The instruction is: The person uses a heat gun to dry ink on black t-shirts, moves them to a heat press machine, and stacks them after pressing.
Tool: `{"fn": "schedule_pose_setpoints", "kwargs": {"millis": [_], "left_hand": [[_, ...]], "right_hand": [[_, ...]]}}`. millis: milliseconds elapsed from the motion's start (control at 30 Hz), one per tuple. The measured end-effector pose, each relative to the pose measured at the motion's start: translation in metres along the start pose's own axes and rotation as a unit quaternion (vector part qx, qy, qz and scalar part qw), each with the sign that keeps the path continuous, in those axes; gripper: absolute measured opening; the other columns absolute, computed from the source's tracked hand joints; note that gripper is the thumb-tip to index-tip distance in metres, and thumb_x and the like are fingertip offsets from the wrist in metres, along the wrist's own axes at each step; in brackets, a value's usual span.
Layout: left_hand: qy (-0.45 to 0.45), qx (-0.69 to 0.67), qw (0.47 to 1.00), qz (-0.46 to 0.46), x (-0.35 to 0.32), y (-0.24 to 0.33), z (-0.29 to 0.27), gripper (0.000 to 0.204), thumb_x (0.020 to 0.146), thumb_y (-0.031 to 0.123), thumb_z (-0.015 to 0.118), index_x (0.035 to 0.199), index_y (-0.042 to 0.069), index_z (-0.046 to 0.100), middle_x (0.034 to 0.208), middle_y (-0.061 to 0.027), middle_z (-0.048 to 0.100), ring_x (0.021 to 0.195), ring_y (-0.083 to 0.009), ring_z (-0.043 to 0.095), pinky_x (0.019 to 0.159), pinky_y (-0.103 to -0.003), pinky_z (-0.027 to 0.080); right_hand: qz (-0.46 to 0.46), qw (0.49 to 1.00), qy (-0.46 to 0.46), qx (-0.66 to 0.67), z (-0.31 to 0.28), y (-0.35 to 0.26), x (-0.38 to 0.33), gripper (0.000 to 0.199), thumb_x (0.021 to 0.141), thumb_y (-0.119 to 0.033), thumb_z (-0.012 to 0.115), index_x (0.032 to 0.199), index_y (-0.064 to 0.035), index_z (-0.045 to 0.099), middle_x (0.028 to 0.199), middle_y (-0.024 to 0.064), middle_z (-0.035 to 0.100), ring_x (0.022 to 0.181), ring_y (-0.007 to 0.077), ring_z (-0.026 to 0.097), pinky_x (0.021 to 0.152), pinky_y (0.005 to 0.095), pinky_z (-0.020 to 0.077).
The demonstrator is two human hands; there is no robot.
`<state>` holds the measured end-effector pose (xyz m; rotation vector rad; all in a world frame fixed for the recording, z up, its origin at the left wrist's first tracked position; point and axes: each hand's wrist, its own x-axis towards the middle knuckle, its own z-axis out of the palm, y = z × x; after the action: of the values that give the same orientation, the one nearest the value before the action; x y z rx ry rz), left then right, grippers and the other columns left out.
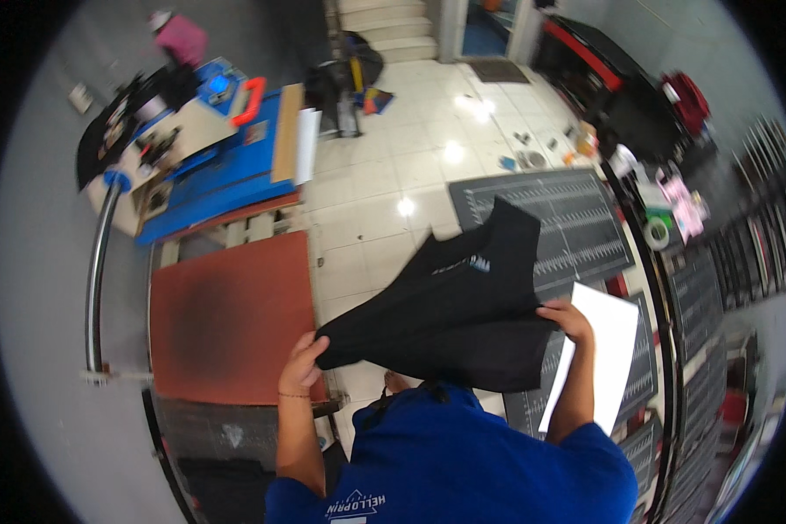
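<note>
A black fabric garment (463, 306) with a small light print near its upper part hangs stretched between my two hands, in front of my blue shirt. At its left corner my left hand (302, 363) is closed on the cloth, close to the edge of a reddish-brown flat platen (236, 319) with a dark patch. My right hand (568, 320) pinches the garment's right edge, beside a white sheet (596, 349). The far end of the cloth overlaps a dark grey board with white ruled markings (576, 218).
More ruled boards (642, 358) stand along a dark rail (659, 306) on the right. A blue table (236, 188) with tools and an orange-red handle (251, 100) is at the far left. A metal bar (102, 271) rises at left. Steps (384, 31) lie beyond the tiled floor (393, 166).
</note>
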<state>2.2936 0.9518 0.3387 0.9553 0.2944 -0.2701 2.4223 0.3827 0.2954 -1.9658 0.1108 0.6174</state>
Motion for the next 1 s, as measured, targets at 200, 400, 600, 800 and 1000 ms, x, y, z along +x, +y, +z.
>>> {"fn": "schedule_pose_setpoints", "kwargs": {"millis": [200, 400, 600, 800, 1000], "left_hand": [[0.055, 0.175, 0.940, 0.287, -0.124, 0.041, 0.017, 0.055, 0.078, 0.001, 0.069, 0.129, -0.006, 0.049, 0.121, -0.0152, 0.060, 0.111, -0.0253, 0.059, 0.098, -0.038, 0.045], [0.351, 0.023, 0.772, 0.529, -0.248, 0.056, 0.027, 0.039, 0.089, 0.011, 0.056, 0.124, -0.006, 0.051, 0.113, -0.0140, 0.062, 0.098, -0.0229, 0.062, 0.085, -0.034, 0.050], [0.741, 0.168, 0.454, 0.466, -0.290, 0.116, 0.031, 0.043, 0.097, 0.019, 0.049, 0.132, -0.006, 0.048, 0.130, -0.0154, 0.053, 0.115, -0.0220, 0.056, 0.100, -0.032, 0.043], [0.545, -0.141, 0.581, 0.588, -0.352, 0.192, -0.078, 0.034, 0.095, 0.019, 0.055, 0.118, -0.005, 0.056, 0.117, -0.0155, 0.063, 0.108, -0.0262, 0.061, 0.096, -0.038, 0.047], [0.591, -0.056, 0.452, 0.666, -0.360, 0.236, 0.034, 0.028, 0.095, 0.018, 0.055, 0.112, -0.004, 0.060, 0.111, -0.0159, 0.066, 0.100, -0.0268, 0.065, 0.091, -0.039, 0.051]], "right_hand": [[-0.336, 0.910, -0.031, 0.241, -0.002, -0.169, -0.054, 0.077, 0.073, -0.027, 0.081, 0.132, 0.0062, 0.045, 0.121, 0.0157, 0.061, 0.112, 0.0264, 0.059, 0.097, 0.0402, 0.0467], [-0.485, 0.774, -0.021, 0.407, 0.066, -0.344, -0.018, 0.054, 0.087, -0.028, 0.065, 0.126, 0.0061, 0.049, 0.115, 0.0168, 0.063, 0.103, 0.0257, 0.063, 0.091, 0.0370, 0.0514], [-0.284, 0.841, -0.260, 0.380, 0.279, -0.544, 0.031, 0.031, 0.090, -0.025, 0.063, 0.106, 0.0008, 0.064, 0.095, 0.0107, 0.069, 0.079, 0.0181, 0.067, 0.067, 0.0272, 0.0544], [-0.235, 0.733, -0.594, 0.234, 0.468, -0.682, 0.114, 0.023, 0.086, -0.020, 0.067, 0.099, -0.0018, 0.068, 0.091, 0.0095, 0.071, 0.079, 0.0217, 0.068, 0.076, 0.0317, 0.0544], [-0.247, 0.643, -0.662, 0.297, 0.451, -0.730, 0.091, 0.025, 0.084, -0.018, 0.067, 0.104, -0.0036, 0.067, 0.101, 0.0115, 0.070, 0.088, 0.0257, 0.067, 0.081, 0.0369, 0.0540]]}}
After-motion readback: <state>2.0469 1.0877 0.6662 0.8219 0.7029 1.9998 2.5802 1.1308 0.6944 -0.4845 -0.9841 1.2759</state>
